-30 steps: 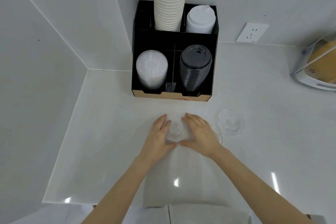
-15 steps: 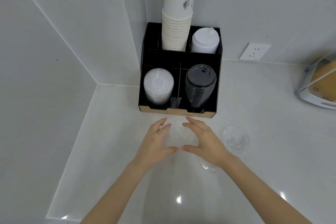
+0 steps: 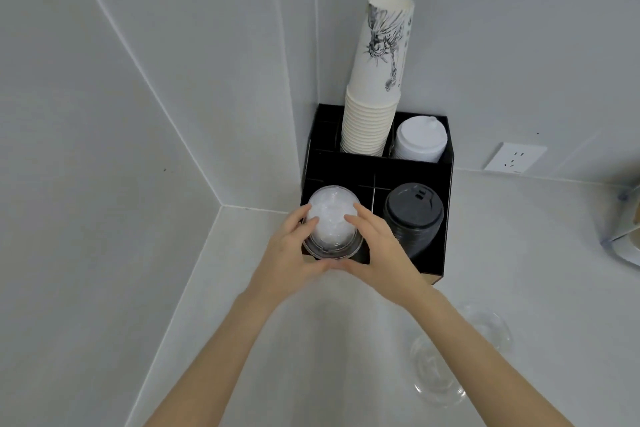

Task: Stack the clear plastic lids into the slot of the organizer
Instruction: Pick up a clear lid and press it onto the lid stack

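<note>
A black organizer [image 3: 412,166] stands in the corner of the white counter. Its front left slot holds a stack of clear plastic lids [image 3: 330,215]. My left hand [image 3: 291,250] and my right hand [image 3: 381,246] cup a clear lid between them, right on top of that stack at the slot's front. Fingers of both hands touch the lid's rim. Two more clear lids lie on the counter: one [image 3: 434,374] near my right forearm and one [image 3: 491,329] further right.
The front right slot holds black lids [image 3: 414,215]. The back slots hold a tall stack of paper cups [image 3: 375,90] and white lids [image 3: 420,140]. A wall socket [image 3: 514,158] sits at the right. A clear container [image 3: 623,229] stands at the right edge.
Both hands lifted a clear lid off the counter and carried it forward onto the stack in the front left slot. The camera moved closer to the organizer.
</note>
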